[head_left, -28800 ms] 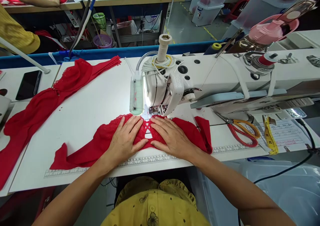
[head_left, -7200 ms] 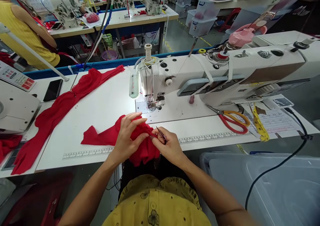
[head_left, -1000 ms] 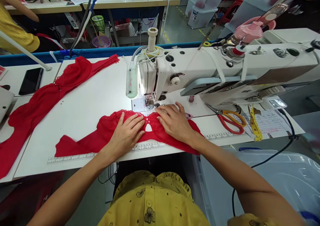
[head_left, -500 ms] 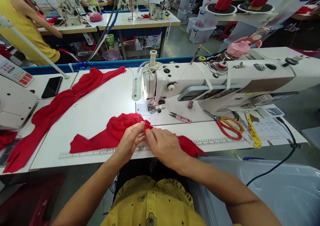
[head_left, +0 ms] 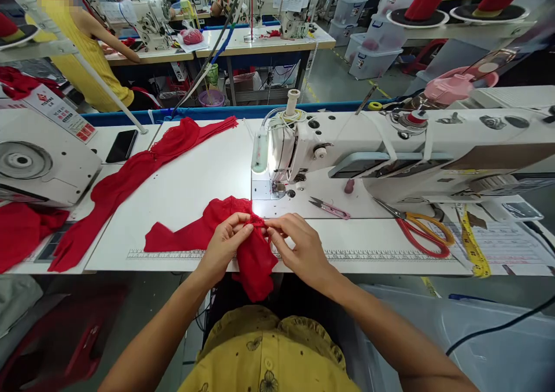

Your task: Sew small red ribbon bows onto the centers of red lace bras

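Both hands, left hand (head_left: 225,244) and right hand (head_left: 299,247), pinch the red lace garment (head_left: 243,236) at the counter (head_left: 195,178) edge (inspecting, seemingly); thread snips (head_left: 329,208) lie near for trimming.

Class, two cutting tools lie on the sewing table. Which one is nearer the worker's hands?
The small pink thread snips, lying just beyond the right hand. The larger scissors, with red and yellow handles, lie farther right.
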`<state>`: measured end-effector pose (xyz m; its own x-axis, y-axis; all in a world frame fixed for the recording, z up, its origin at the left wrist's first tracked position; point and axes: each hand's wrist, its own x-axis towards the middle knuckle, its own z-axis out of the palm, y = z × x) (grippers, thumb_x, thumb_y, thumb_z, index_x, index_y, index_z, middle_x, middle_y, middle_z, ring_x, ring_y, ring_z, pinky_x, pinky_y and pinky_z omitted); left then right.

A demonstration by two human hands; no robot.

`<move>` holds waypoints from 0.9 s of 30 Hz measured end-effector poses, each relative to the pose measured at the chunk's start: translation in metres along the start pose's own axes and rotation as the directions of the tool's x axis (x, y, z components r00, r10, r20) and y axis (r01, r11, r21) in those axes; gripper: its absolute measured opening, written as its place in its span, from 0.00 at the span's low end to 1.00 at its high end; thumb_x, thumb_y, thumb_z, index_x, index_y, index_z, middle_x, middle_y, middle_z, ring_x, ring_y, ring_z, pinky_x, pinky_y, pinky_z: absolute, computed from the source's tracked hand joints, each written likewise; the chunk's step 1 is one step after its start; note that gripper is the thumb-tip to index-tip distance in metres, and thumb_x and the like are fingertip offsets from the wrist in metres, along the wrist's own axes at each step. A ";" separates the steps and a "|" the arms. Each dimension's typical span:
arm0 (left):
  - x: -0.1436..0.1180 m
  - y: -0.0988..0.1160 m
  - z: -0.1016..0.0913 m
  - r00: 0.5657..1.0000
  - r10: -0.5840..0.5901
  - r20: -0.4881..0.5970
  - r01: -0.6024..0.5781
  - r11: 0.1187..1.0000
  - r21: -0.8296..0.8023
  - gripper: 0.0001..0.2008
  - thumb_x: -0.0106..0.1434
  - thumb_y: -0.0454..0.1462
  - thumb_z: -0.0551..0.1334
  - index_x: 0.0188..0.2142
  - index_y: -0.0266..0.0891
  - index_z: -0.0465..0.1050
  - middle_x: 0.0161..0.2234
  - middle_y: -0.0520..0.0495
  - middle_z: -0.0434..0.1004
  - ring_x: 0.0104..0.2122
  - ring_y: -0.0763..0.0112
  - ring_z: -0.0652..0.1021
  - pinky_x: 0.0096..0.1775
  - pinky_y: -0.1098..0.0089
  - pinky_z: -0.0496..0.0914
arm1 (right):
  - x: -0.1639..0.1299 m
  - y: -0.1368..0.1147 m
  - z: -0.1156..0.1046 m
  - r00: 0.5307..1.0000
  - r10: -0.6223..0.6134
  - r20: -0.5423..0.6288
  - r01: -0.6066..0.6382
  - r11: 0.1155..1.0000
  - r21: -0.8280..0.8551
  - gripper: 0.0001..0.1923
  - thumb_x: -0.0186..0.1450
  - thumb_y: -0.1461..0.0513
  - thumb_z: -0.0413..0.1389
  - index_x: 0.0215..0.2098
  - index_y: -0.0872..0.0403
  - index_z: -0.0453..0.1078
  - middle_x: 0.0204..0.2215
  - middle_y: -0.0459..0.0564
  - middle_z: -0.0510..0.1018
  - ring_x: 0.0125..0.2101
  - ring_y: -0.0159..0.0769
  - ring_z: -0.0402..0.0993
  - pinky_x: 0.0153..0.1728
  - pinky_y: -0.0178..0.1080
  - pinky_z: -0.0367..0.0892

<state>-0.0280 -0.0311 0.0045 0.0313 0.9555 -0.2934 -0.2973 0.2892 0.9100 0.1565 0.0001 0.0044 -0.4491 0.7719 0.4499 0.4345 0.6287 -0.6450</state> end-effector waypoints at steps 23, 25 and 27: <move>0.001 0.013 0.002 0.996 -0.001 0.088 -0.011 0.991 0.136 0.15 0.66 0.47 0.64 0.38 0.37 0.78 0.32 0.48 0.81 0.30 0.73 0.76 0.33 0.75 0.68 | 0.019 0.014 0.008 0.854 0.323 0.408 -0.518 0.606 0.604 0.14 0.68 0.50 0.56 0.33 0.53 0.69 0.29 0.45 0.76 0.33 0.35 0.74 0.36 0.38 0.70; 0.001 0.013 0.002 0.996 -0.002 0.091 -0.010 0.990 0.138 0.15 0.66 0.47 0.63 0.38 0.38 0.79 0.32 0.48 0.81 0.29 0.73 0.75 0.33 0.75 0.68 | 0.019 0.014 0.007 0.856 0.322 0.405 -0.515 0.611 0.601 0.15 0.68 0.50 0.56 0.33 0.53 0.69 0.29 0.45 0.75 0.33 0.35 0.74 0.36 0.38 0.70; 0.002 0.013 0.002 0.996 0.003 0.095 -0.016 0.990 0.142 0.15 0.66 0.47 0.63 0.38 0.37 0.79 0.32 0.48 0.80 0.29 0.73 0.75 0.34 0.75 0.68 | 0.020 0.014 0.006 0.859 0.314 0.404 -0.509 0.617 0.600 0.14 0.69 0.51 0.56 0.34 0.53 0.69 0.29 0.45 0.75 0.33 0.34 0.74 0.36 0.37 0.69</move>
<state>-0.0301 -0.0258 0.0160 0.1207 0.9575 -0.2619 -0.1592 0.2791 0.9470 0.1486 0.0232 0.0006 -0.5647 0.8226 -0.0661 0.0280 -0.0610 -0.9977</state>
